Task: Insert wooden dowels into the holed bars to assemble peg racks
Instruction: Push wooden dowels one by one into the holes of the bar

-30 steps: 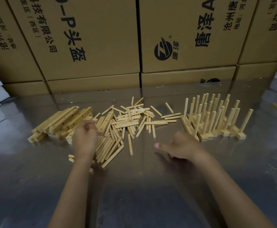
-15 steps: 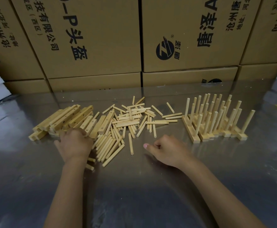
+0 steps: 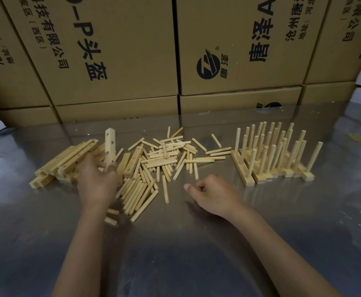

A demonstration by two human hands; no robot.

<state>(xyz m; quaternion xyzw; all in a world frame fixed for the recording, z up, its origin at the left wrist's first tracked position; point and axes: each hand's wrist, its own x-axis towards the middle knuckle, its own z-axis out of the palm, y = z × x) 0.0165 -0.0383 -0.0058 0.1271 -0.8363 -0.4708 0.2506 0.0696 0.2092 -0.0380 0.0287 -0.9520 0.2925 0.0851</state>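
On the table: shiny metal table top (image 3: 196, 254), with all the wood bits spread across the far half
Left hand: left hand (image 3: 97, 181) has its fingers curled round the bottom end of one holed bar (image 3: 110, 146), which stands nearly upright; you can see a couple of holes on its face
Right hand: right hand (image 3: 214, 196) rests on the table with fingers tucked under into a loose fist, thumb sticking out to the left; can't see anything in it
Bar stack: pile of holed bars (image 3: 68, 160) lying flat at the left, just behind and beside the left hand, a few more bars leaning next to the dowels
Dowels: loose dowels (image 3: 166, 159) in a messy heap in the middle, between the two hands and further back, some fanned out right beside the left wrist
Finished stuff: done peg racks (image 3: 271, 155) packed side by side on the right, pegs pointing up, well apart from the right hand
Background: cardboard boxes (image 3: 121, 50) with printed lettering stacked along the far edge
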